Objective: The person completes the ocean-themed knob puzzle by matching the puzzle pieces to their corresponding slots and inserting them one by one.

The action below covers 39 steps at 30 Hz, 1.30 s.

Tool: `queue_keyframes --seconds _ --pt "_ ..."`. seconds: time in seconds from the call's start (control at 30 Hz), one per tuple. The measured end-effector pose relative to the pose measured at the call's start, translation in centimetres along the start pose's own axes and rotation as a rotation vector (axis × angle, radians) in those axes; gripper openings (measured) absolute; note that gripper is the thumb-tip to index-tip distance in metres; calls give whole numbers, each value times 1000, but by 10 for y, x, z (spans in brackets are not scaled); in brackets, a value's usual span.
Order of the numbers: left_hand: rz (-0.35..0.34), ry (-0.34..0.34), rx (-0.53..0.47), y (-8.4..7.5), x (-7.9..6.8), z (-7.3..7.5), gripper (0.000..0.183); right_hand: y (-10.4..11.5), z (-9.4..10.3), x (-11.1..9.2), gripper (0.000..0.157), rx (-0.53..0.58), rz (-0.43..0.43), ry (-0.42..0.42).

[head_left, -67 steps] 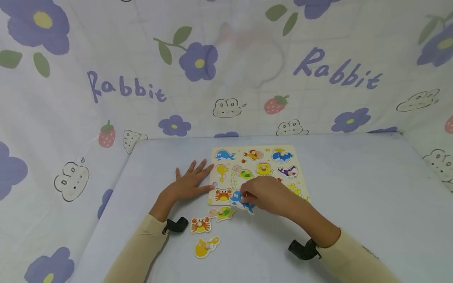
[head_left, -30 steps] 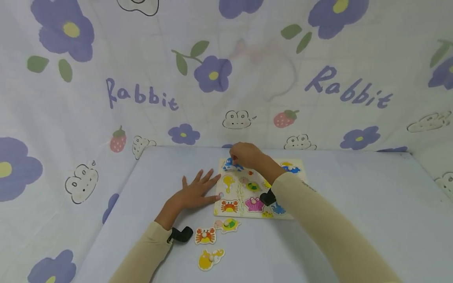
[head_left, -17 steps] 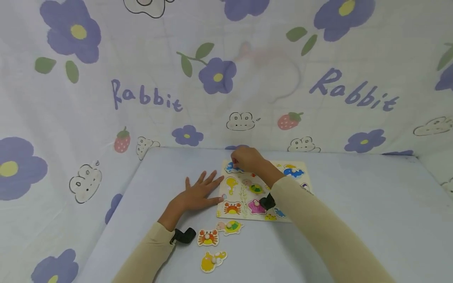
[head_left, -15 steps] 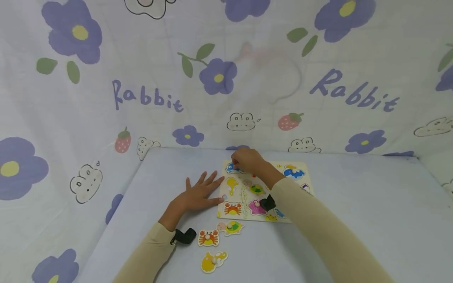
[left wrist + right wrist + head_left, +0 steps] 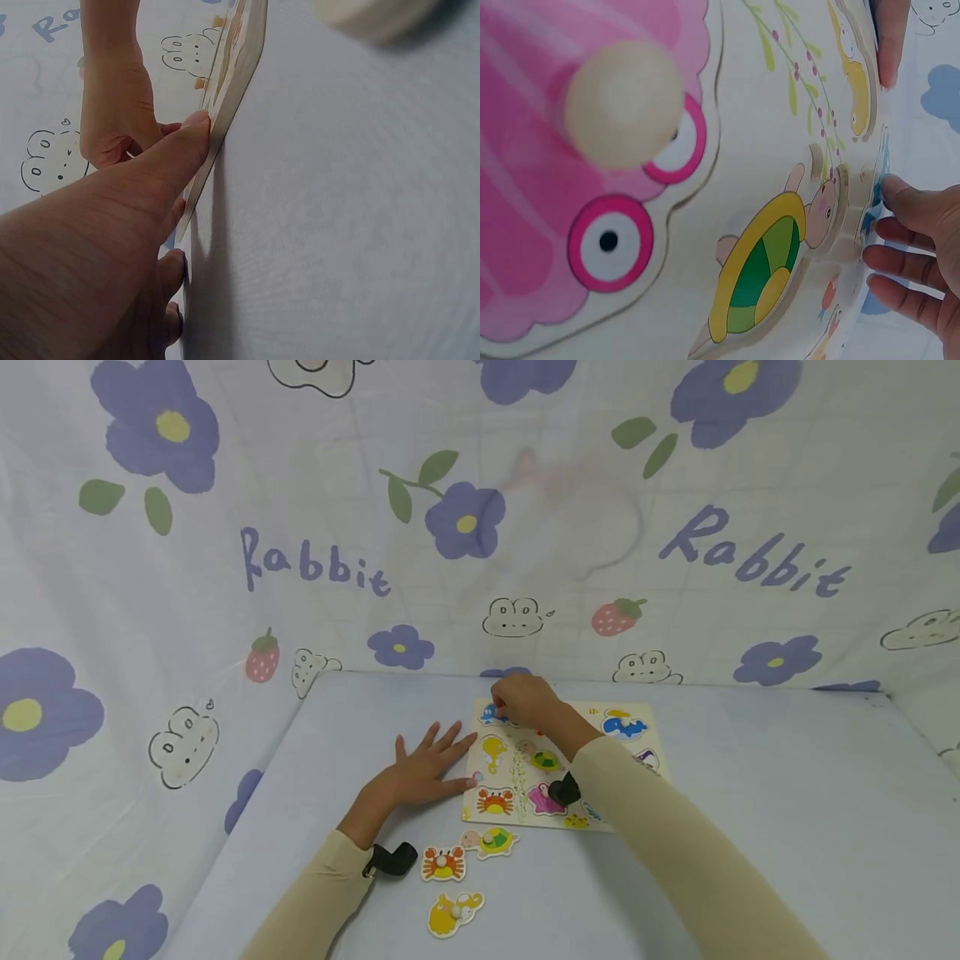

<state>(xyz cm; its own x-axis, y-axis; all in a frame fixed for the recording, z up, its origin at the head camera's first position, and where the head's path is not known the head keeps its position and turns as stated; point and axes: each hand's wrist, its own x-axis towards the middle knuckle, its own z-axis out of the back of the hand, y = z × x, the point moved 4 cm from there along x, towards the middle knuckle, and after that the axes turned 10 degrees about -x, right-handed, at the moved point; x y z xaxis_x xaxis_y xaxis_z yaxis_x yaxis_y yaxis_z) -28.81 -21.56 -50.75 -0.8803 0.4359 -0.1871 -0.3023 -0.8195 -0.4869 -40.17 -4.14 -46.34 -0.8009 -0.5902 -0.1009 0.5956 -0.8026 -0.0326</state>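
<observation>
My right hand (image 5: 528, 702) reaches over the board's back left corner and pinches a blue dolphin puzzle piece (image 5: 491, 716), which lies over the dolphin's spot there. The right wrist view shows its thumb and fingers at the blue piece (image 5: 875, 199), seen edge-on. My left hand (image 5: 423, 774) lies spread on the table, with its fingertips at the left edge of the wooden peg puzzle board (image 5: 470, 785). Up close in the left wrist view, the left thumb (image 5: 184, 146) presses on that edge.
A turtle piece (image 5: 491, 842), a crab piece (image 5: 443, 864) and a yellow seahorse piece (image 5: 453, 914) lie loose in front of the board. A pink shell piece (image 5: 546, 799) and a blue whale piece (image 5: 624, 725) sit in it. A printed cloth (image 5: 510, 568) hangs behind the table.
My right hand has carried the dolphin piece from the board's front edge to its back left corner and lowered it there. The left hand stays at the board's edge. The head view has shifted slightly.
</observation>
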Motion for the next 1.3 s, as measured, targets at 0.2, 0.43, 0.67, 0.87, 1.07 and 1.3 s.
queue_keyframes --seconds 0.2,0.43,0.67,0.87,1.07,1.3 --pt "1 -2 -1 0 -1 1 80 0 -3 -3 12 27 -22 -23" --pt "8 -10 11 0 -1 4 80 1 3 -15 20 -31 -42 -80" --pt "6 1 12 0 -1 5 80 5 10 -48 19 27 -77 -108" --pt "10 -5 13 0 1 4 80 22 24 -84 17 95 -51 -164" --pt "14 -3 14 2 3 1 80 48 26 -116 20 157 -12 -153" --pt "9 4 24 3 4 -3 80 73 16 -150 19 209 55 -142"
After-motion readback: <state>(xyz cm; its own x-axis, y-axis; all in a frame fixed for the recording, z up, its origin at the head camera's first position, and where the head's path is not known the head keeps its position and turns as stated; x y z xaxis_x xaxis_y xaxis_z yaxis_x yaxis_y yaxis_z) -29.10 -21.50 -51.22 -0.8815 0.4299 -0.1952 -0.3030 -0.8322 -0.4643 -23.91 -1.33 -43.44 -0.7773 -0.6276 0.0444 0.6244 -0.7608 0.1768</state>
